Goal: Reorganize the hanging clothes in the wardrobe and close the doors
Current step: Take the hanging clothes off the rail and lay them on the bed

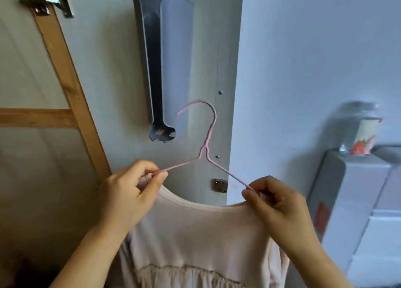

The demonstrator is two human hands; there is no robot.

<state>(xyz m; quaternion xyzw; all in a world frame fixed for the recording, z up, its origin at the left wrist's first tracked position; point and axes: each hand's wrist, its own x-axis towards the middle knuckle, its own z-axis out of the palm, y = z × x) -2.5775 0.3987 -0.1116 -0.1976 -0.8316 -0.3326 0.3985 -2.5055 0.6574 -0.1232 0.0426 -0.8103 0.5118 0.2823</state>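
wardrobe door (112,71): open, its inner face toward the camera, a hinge at the top left and a grey plastic holder (165,55) mounted on it.
garment (201,240): pale pink top with a round neckline and gathered seam, held up in front of the door; it hangs downward from the shoulders. soft, light and limp by the look of it, so it would slump off if one shoulder slipped.
left hand (132,192): grip pinching the left arm of the hanger together with the garment's shoulder.
right hand (273,203): grip pinching the right arm of the hanger at the other shoulder.
hanger (206,149): thin pink wire, likely light and springy. long axis runs left to right, tilted down to the right; hook points up, its open end curling left.
where to hold: the neck under the hook looks best for carrying it to the rail, not yet done.
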